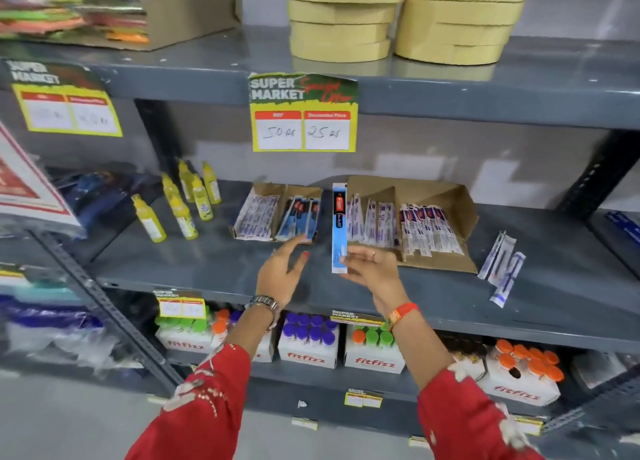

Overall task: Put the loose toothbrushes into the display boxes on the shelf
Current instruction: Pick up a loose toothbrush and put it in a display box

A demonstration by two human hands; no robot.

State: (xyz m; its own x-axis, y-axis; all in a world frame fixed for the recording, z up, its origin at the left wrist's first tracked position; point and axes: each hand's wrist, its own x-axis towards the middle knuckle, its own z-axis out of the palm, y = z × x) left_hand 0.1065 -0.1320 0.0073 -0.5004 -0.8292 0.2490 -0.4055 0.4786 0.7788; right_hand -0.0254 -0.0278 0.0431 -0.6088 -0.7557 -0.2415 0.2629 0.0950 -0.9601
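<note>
Mid-placing: right hand (370,269) fingers pinch a blue-packaged toothbrush (339,227) upright, left hand (282,272) splayed empty (steadying?). Next, into the left brown cardboard box (277,213) near the grey shelf's (207,272) front edge.

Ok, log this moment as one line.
right hand: holds blue toothbrush pack | left hand: open at left display box | loose toothbrushes: remain

This is a shop, a supermarket aisle. Grey metal shelving (450,92) carries a hanging price tag (303,113) printed "SUPER MARKET" with handwritten regular and discounted prices. Stock sits in rows: yellow bottles (180,206), cardboard display boxes (433,217) of packaged toothbrushes, and "fitfizz" cartons (308,354) of capped tubes on the shelf below.
</note>
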